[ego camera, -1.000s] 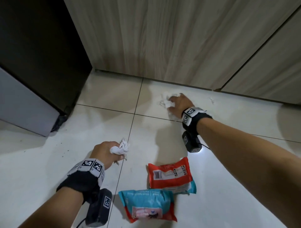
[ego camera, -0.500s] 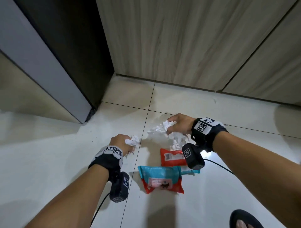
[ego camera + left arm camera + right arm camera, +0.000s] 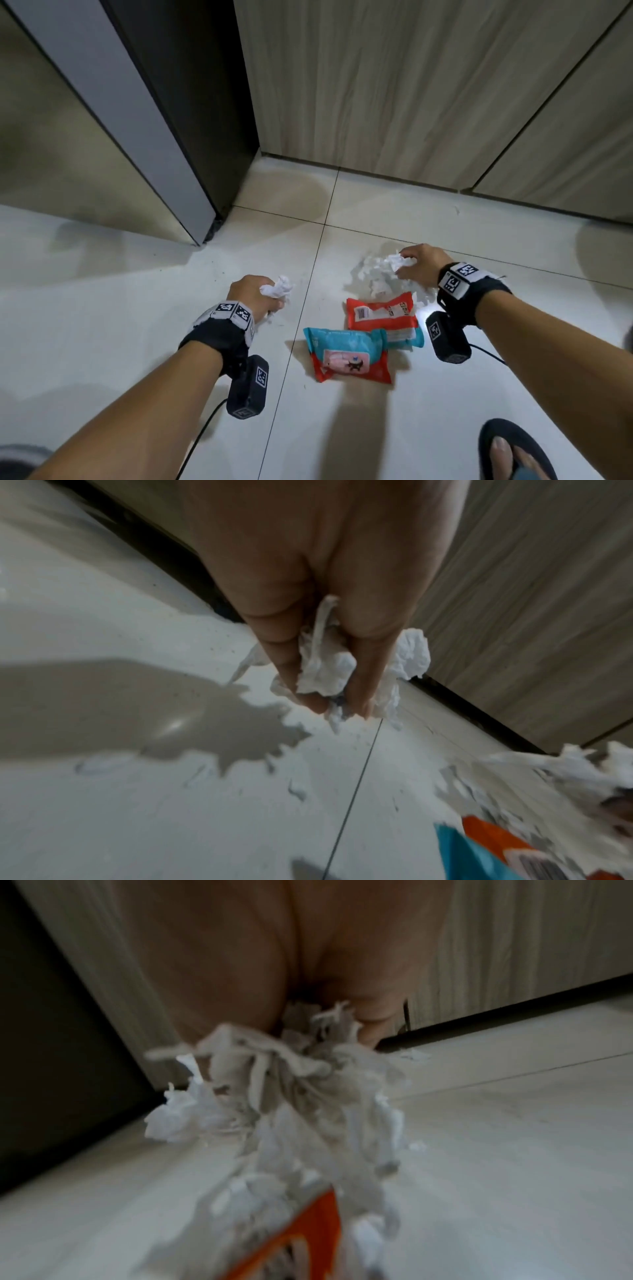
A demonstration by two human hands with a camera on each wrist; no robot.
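My left hand (image 3: pixel 255 297) grips a crumpled white tissue wad (image 3: pixel 279 289) just above the pale floor tiles; in the left wrist view the fingers (image 3: pixel 284 653) curl round the wad (image 3: pixel 325 669). My right hand (image 3: pixel 416 265) clutches a bigger bunch of torn white tissue (image 3: pixel 380 274), seen blurred as shredded tissue (image 3: pixel 301 1096) in the right wrist view. Just below that bunch lies an orange wipes packet (image 3: pixel 382 315). A teal and red wipes packet (image 3: pixel 347 354) lies in front of it.
A dark, grey-edged appliance (image 3: pixel 147 113) stands at the left, wood-grain cabinet doors (image 3: pixel 394 89) across the back. A tiny tissue scrap (image 3: pixel 456 210) lies near the cabinet base. My sandalled foot (image 3: pixel 510 452) is at the lower right. Cables trail from both wrist cameras.
My right hand has drawn its tissue bunch back from near the cabinet base to just above the orange packet. The view has pulled back and risen; the left hand keeps its wad.
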